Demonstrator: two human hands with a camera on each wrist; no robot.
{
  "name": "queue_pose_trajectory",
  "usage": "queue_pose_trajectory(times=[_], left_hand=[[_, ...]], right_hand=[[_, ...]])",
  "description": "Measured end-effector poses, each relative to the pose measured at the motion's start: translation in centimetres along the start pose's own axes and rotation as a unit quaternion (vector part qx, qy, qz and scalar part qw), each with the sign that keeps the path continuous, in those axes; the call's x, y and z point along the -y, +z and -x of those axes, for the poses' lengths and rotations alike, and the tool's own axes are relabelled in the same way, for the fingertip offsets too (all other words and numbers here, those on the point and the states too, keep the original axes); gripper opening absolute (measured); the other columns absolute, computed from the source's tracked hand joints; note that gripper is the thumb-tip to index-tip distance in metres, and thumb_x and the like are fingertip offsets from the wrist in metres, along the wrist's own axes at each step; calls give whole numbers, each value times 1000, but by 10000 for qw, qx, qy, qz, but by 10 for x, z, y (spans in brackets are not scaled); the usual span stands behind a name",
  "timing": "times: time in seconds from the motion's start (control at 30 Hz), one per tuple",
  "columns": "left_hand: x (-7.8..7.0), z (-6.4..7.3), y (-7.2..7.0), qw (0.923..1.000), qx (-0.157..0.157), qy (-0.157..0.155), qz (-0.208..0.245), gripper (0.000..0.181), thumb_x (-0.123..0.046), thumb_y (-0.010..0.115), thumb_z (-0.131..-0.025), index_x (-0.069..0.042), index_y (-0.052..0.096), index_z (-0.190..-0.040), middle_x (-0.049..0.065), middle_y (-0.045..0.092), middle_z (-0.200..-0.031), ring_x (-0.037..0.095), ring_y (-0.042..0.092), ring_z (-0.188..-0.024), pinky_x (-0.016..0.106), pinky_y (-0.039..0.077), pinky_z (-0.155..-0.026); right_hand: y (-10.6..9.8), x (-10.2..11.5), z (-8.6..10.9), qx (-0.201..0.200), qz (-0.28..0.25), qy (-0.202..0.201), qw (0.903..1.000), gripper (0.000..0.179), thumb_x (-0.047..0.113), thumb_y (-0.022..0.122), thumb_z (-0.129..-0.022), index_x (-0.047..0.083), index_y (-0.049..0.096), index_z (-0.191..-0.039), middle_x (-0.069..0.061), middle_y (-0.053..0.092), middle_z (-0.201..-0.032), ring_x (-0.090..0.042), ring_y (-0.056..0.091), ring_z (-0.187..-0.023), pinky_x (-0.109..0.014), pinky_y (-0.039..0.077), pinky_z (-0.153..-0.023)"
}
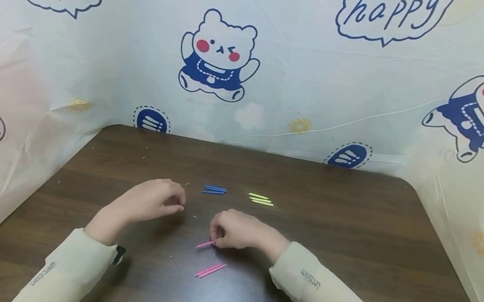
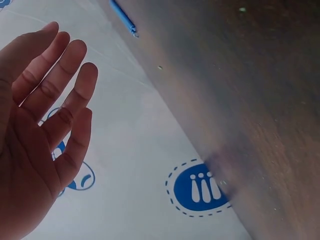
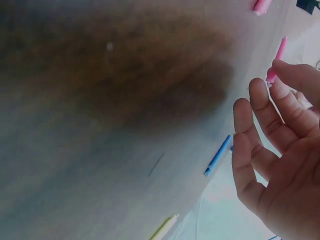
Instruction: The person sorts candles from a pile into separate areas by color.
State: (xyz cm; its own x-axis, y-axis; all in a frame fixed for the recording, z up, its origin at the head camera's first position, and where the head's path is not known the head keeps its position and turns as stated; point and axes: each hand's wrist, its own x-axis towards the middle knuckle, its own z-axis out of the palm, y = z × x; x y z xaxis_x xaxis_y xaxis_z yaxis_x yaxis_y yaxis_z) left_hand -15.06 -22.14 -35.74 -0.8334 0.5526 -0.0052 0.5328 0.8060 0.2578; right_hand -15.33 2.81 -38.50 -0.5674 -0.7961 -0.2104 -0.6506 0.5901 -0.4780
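Between thumb and index finger, my right hand (image 1: 239,230) pinches a thin pink candle (image 1: 205,245), also seen in the right wrist view (image 3: 277,59). Just below it on the table, a few more pink candles (image 1: 210,271) lie side by side. My left hand (image 1: 150,200) hovers at the left, its fingers loosely bent around nothing; the left wrist view shows its bare palm (image 2: 30,145). Beyond the hands lie a small group of blue candles (image 1: 214,190) and, to their right, several yellow candles (image 1: 260,199).
The dark brown wooden table (image 1: 351,225) carries tiny pale scraps (image 1: 170,256) here and there. A printed cloth (image 1: 295,87) with bears and lettering stands around its back and sides.
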Motion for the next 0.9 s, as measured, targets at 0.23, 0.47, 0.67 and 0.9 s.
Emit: queue_pose_trajectory(times=[0.23,0.47,0.67,0.9], left_hand=[[-2,9,0,9999,-152,1,46,6,-19,74,-88,-22,69,-88,-13,64,-84,9,56,-79,32,51,-73],[-7,13,0,9999,-162,-20,50,6,-19,74,-88,-23,69,-88,-13,64,-84,9,57,-81,32,52,-75],[-9,10,4,9996,-195,185,16,6,-20,74,-88,-23,69,-87,-13,64,-85,9,58,-82,32,52,-75],[-19,4,10,9998,80,161,110,5,-22,74,-88,-23,69,-89,-14,64,-86,8,57,-81,29,52,-74]], right_hand=[[-3,-9,-6,-186,-27,93,9998,12,11,72,-85,20,67,-79,12,58,-75,-4,52,-68,-18,44,-62],[-8,-16,-11,-364,-159,82,9992,10,11,70,-88,17,68,-80,9,60,-76,-6,52,-69,-20,45,-65],[-10,-21,-18,-540,-241,140,9982,10,13,71,-89,16,68,-80,9,62,-75,-5,53,-69,-20,45,-66],[-15,-27,-26,-662,-348,378,9965,9,14,71,-89,16,67,-80,6,62,-75,-9,54,-70,-23,46,-67]])
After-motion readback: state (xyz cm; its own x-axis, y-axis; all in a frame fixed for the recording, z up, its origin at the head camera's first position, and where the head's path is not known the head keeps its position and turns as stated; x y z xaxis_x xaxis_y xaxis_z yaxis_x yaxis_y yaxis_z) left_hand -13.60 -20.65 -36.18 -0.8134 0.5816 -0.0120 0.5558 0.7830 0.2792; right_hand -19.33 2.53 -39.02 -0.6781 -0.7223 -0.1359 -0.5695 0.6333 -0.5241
